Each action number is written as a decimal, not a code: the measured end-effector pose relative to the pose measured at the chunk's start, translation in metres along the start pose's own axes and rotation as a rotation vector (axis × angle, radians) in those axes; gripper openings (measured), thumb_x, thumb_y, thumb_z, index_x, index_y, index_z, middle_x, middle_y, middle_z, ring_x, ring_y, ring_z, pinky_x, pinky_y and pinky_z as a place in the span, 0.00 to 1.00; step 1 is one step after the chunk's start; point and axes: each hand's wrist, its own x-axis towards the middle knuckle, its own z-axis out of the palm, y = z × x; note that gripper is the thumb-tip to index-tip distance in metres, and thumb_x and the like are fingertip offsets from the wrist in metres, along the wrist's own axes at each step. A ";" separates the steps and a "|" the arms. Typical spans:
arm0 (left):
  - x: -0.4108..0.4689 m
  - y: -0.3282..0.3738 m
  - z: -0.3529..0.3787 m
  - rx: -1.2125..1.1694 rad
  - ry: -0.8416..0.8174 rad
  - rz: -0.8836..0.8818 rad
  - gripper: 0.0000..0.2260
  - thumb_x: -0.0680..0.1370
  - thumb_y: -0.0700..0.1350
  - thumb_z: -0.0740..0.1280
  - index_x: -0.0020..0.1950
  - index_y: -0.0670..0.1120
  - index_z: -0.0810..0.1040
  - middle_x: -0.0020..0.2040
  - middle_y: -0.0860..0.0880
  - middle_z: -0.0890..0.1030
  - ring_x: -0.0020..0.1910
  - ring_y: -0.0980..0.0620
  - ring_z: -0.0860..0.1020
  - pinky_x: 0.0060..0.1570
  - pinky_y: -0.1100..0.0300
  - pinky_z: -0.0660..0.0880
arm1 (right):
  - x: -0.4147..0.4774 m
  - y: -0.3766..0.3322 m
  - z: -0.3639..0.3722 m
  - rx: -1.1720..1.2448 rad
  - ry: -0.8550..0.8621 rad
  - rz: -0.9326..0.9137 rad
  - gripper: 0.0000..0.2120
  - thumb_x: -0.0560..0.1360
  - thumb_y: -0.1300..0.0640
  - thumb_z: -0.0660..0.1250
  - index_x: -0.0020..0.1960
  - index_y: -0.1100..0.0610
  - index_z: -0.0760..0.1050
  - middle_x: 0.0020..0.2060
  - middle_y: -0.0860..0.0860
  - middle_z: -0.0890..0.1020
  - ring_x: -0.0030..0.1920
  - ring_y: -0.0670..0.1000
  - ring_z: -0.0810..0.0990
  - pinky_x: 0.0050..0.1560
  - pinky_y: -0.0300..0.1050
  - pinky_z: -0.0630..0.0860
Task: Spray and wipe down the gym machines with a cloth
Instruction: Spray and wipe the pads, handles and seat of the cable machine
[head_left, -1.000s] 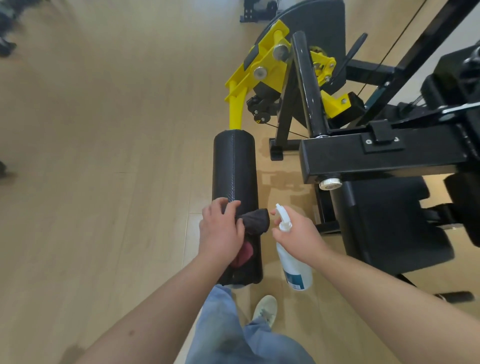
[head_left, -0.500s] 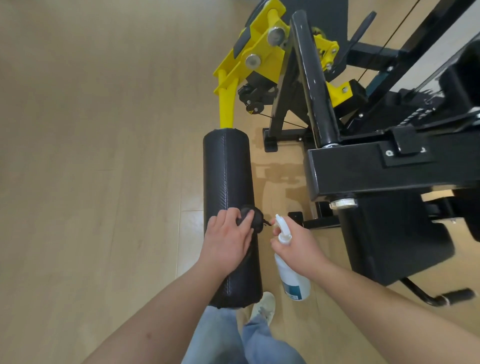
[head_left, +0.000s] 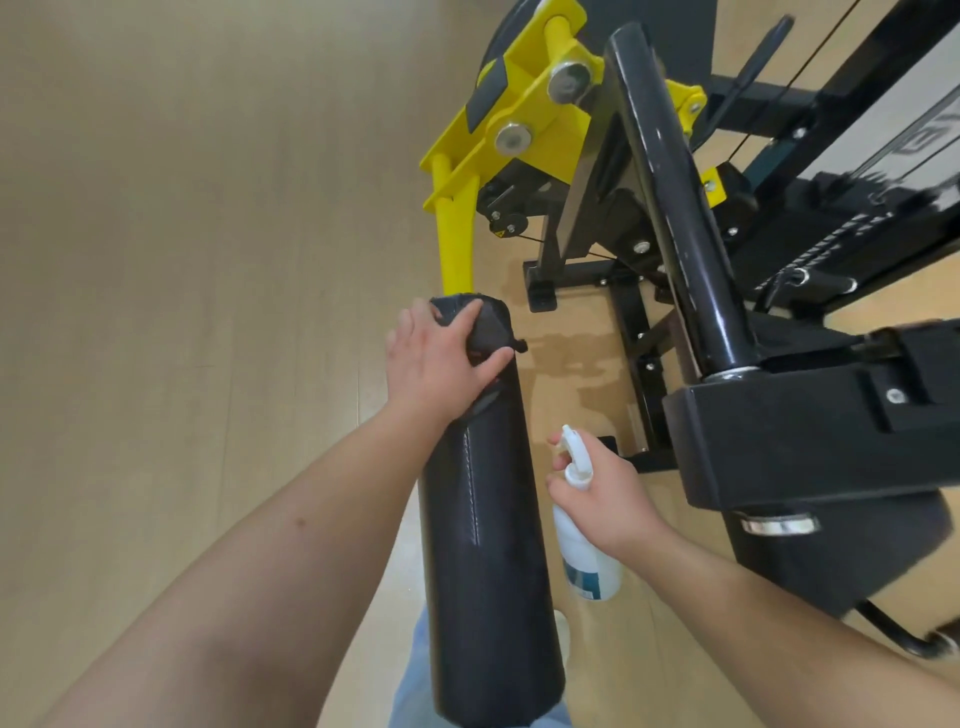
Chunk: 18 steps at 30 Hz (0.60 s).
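Nearest, under both forearms, lie blue jeans (head_left: 415, 691). A black roller pad (head_left: 483, 571) runs away from them, between the two grips.

The right grip (head_left: 608, 499) is wrapped around the neck of a white spray bottle (head_left: 587, 561). Its fingers (head_left: 558, 460) are curled at the trigger, and the nozzle sticks out above the knuckles. The bottle's body hangs below this grip, just to the right of the pad and apart from it.

Farther on, the left grip (head_left: 431, 369) sits on the pad's far end. Its fingers and thumb curve over a bunched dark cloth (head_left: 491, 332) and hold it against the pad. The cloth bulges out between forefinger and thumb, and a fold of it shows under the heel of the palm.

Just beyond this grip a yellow arm (head_left: 457, 234) rises from the pad's end to a bolted yellow bracket. To the right of both grips stands the machine's black frame (head_left: 805, 441). A glossy black tube (head_left: 675, 208) slants up from it, and a dark seat pad (head_left: 831, 561) sits beneath it.

A pale wooden floor (head_left: 182, 260) spreads to the left of the left grip. A damp-looking patch darkens the boards between the pad and the frame.
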 end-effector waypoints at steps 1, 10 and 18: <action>0.008 -0.001 -0.002 0.011 -0.011 -0.005 0.34 0.76 0.75 0.57 0.78 0.62 0.63 0.61 0.45 0.68 0.61 0.44 0.68 0.58 0.49 0.67 | 0.003 -0.002 0.001 0.004 0.008 0.003 0.13 0.80 0.51 0.67 0.62 0.39 0.70 0.48 0.42 0.79 0.48 0.49 0.80 0.52 0.48 0.82; -0.050 -0.002 0.018 -0.235 -0.010 -0.020 0.31 0.73 0.73 0.63 0.74 0.65 0.69 0.61 0.47 0.67 0.63 0.46 0.64 0.63 0.50 0.65 | 0.002 0.001 0.002 0.070 0.020 -0.004 0.16 0.80 0.53 0.67 0.64 0.38 0.70 0.50 0.41 0.78 0.50 0.47 0.79 0.50 0.41 0.77; -0.137 0.001 0.029 -0.306 0.045 0.035 0.23 0.75 0.68 0.64 0.67 0.62 0.78 0.51 0.52 0.64 0.55 0.47 0.67 0.58 0.48 0.70 | -0.032 0.021 0.004 0.020 -0.036 -0.038 0.16 0.78 0.56 0.67 0.59 0.37 0.71 0.49 0.40 0.79 0.50 0.45 0.80 0.49 0.42 0.79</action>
